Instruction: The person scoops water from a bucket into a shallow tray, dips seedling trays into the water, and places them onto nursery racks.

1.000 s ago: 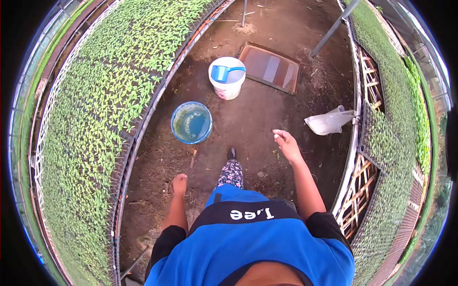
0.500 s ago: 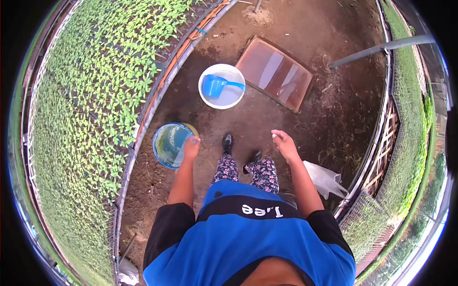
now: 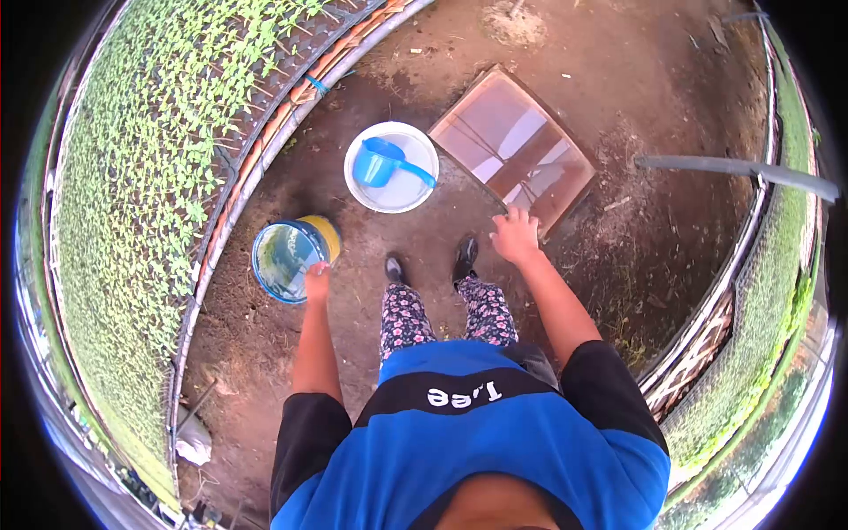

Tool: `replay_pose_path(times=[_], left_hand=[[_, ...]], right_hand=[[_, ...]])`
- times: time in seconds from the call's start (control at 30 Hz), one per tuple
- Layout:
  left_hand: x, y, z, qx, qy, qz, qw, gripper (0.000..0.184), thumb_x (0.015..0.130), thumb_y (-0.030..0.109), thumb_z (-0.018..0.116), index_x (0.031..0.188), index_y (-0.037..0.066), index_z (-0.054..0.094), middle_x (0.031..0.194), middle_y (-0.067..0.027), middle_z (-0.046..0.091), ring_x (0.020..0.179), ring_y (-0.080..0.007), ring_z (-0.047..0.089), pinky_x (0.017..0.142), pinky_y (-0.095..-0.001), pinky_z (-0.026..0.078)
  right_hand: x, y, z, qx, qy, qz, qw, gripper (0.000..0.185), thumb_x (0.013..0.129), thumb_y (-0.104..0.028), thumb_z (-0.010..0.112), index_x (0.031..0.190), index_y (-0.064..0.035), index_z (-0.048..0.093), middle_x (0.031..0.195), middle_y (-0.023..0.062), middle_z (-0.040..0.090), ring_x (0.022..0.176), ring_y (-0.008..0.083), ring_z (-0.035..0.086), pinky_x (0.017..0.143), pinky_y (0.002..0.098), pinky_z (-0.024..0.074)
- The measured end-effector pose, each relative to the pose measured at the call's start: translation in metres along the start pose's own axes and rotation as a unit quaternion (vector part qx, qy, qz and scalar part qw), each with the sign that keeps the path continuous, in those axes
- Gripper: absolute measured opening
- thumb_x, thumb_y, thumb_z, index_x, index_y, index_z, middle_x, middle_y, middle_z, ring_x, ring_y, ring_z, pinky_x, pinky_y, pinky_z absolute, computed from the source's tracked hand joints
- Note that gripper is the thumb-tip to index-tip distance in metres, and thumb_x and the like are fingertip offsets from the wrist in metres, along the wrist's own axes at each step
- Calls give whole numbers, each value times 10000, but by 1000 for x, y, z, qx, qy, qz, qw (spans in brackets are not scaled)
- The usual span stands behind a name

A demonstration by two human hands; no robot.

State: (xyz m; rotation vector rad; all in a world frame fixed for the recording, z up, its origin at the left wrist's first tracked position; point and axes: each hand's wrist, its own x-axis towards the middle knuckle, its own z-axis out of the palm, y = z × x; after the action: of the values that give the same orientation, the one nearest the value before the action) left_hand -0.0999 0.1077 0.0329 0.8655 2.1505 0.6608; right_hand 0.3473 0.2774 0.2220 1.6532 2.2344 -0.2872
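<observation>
My left hand [image 3: 316,281] is closed at the near right edge of a bucket [image 3: 276,263] with a blue rim and yellow outer side. The bucket leans, its mouth facing up toward me; the exact grip point is hard to see. Out to the right, my right hand [image 3: 517,234] is empty with its fingers spread, over the ground by the near corner of a shallow framed tray [image 3: 477,102] with a shiny, reflecting surface. Ahead of my feet stands a white basin [image 3: 352,187] holding pale liquid, and a blue dipper [image 3: 378,165] rests in it.
A raised bed of green seedlings [image 3: 132,203] curves along the left behind a pipe edge [image 3: 256,177]. Another planted bed [image 3: 751,389] runs along the right. A grey pole [image 3: 733,166] slants in from the right. A pale sack [image 3: 193,440] lies at lower left.
The view has shifted, and my feet have stepped. The bucket has moved along with my left hand. My right hand has reached forward and its fingers have spread.
</observation>
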Motion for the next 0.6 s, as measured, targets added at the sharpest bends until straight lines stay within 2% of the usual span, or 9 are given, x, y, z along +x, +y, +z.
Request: replay_pose_path(times=[0.13, 0.17, 0.2, 0.27, 0.47, 0.5, 0.53, 0.57, 0.6], left_hand=[[7, 6, 43, 15, 22, -28, 999, 255, 711, 202, 556, 858, -6, 575, 842, -151, 599, 798, -270, 573, 722, -329, 430], [14, 24, 52, 104, 3, 6, 995, 261, 717, 220, 548, 849, -3, 575, 823, -150, 598, 773, -292, 571, 712, -351, 432], [28, 36, 66, 194, -17, 39, 980, 269, 724, 239, 540, 841, -1, 576, 803, -150, 597, 747, -313, 570, 702, -373, 435], [65, 20, 106, 106, 51, 56, 991, 289, 742, 282, 502, 866, 33, 581, 823, -133, 591, 802, -328, 547, 741, -406, 411], [185, 10, 209, 57, 209, -49, 975, 562, 790, 462, 394, 1214, 98, 338, 1172, -165, 408, 1088, -325, 382, 885, -435, 329], [183, 28, 208, 20, 179, -102, 978, 568, 796, 489, 367, 1211, 102, 337, 1187, -160, 393, 1099, -308, 376, 876, -447, 334], [195, 16, 225, 31, 201, -90, 975, 521, 806, 448, 373, 1191, 97, 353, 1143, -155, 436, 1044, -304, 434, 847, -432, 362], [189, 21, 228, -43, 263, -91, 960, 460, 812, 408, 382, 1141, 88, 410, 1057, -139, 501, 966, -290, 494, 808, -418, 390], [186, 22, 226, -87, 287, -74, 951, 397, 812, 368, 393, 1082, 87, 470, 989, -123, 541, 904, -282, 528, 775, -417, 406]], right_hand=[[89, -5, 71, 215, 13, -59, 975, 342, 742, -273, 511, 1022, -78, 525, 1036, 149, 513, 955, 306, 492, 821, 382, 390], [116, -14, 88, 294, -5, -74, 953, 335, 741, -273, 509, 1008, -73, 532, 1027, 155, 516, 949, 311, 493, 816, 386, 392], [143, -27, 101, 304, -34, -74, 949, 329, 744, -272, 501, 998, -66, 535, 1016, 161, 520, 943, 313, 496, 811, 388, 394], [197, -58, 130, 319, -86, -78, 941, 320, 751, -269, 484, 979, -52, 541, 995, 173, 528, 931, 316, 502, 801, 391, 398], [334, -130, 267, 265, -62, -56, 960, 435, 818, -384, 360, 871, 0, 559, 831, 195, 577, 785, 334, 545, 747, 382, 411], [358, -130, 297, 323, -145, -29, 935, 520, 816, -468, 350, 840, 10, 553, 742, 161, 591, 678, 269, 570, 627, 372, 445], [325, -143, 265, 524, -253, 98, 807, 531, 798, -524, 361, 825, -30, 553, 623, 90, 557, 557, 181, 540, 487, 333, 436], [319, -147, 264, 576, -265, 87, 768, 510, 785, -546, 373, 821, -67, 543, 516, 27, 473, 435, 122, 454, 409, 280, 395], [333, -135, 274, 590, -376, 39, 713, 495, 769, -550, 410, 815, -76, 542, 476, -13, 398, 386, 110, 382, 392, 270, 369]])
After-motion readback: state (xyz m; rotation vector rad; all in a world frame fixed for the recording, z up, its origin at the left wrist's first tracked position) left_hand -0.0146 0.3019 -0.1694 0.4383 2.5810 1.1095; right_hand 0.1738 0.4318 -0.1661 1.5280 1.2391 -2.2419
